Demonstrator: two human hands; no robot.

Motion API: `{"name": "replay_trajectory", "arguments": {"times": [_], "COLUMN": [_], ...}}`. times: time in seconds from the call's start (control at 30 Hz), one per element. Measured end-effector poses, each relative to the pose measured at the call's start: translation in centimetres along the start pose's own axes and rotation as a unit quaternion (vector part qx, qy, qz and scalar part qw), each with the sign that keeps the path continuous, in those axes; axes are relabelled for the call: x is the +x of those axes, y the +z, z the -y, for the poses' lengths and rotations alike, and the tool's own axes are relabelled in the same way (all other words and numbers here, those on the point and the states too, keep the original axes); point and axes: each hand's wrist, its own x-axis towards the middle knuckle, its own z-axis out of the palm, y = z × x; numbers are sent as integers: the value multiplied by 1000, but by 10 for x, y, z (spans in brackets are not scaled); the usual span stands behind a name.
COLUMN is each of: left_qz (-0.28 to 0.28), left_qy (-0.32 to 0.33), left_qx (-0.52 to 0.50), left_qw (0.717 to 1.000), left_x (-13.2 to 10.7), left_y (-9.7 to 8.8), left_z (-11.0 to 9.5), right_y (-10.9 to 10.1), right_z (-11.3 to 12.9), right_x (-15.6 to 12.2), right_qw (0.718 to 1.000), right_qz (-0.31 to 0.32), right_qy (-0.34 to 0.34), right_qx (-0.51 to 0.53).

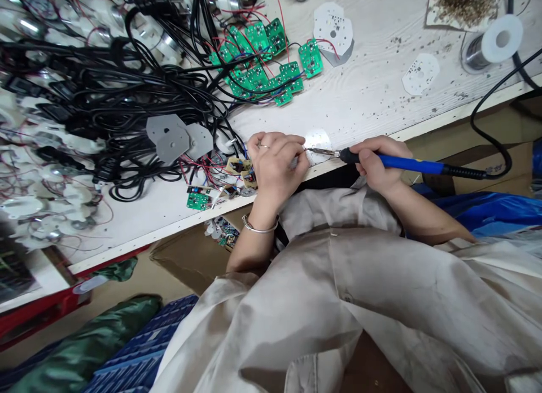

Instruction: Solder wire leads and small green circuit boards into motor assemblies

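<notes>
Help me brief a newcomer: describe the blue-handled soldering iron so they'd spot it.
Start at the white wooden workbench and follow its near edge to the person's right hand. That hand grips the pen-shaped soldering iron, its metal tip facing the left hand. Its bright blue handle sets it apart from the black cable at its end.

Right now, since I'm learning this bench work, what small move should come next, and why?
Probably a slight, careful lowering of the soldering iron with the right hand: its tip is at the white board, pointing towards the fingertips of the left hand. Whether it already touches, I can't tell, so small and slow seems wise.
</notes>
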Motion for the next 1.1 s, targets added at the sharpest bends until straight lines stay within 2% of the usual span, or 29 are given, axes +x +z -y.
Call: {"name": "replay_trajectory", "arguments": {"times": [0.1, 0.27, 0.43, 0.53, 0.83, 0.97, 1.1], "left_qz": [3, 11, -3, -11, 34, 79, 126], "left_qy": [-4, -7, 0, 6, -25, -35, -45], "left_qx": [2, 0, 17, 16, 4, 39, 59], "left_qw": [1000, 1000, 1000, 1000, 999, 995, 989], "left_x": [0, 0, 0, 0, 6, 14, 22], "left_y": [0, 0, 1, 1, -7, -14, -19], "left_z": [0, 0, 0, 0, -7, -11, -14], "right_y": [1, 1, 1, 2, -1, -2, -4], "right_z": [4, 8, 9, 10, 2, -2, 5], "right_x": [0, 1, 2, 2, 1, 0, 1], "right_qw": [999, 997, 987, 986, 996, 997, 998], "right_qz": [-36, -43, -105, -113, -71, -45, -5], "right_qy": [-29, -52, -35, -32, -47, -57, -59], "right_qx": [10, 26, 116, 116, 18, -3, -4]}}
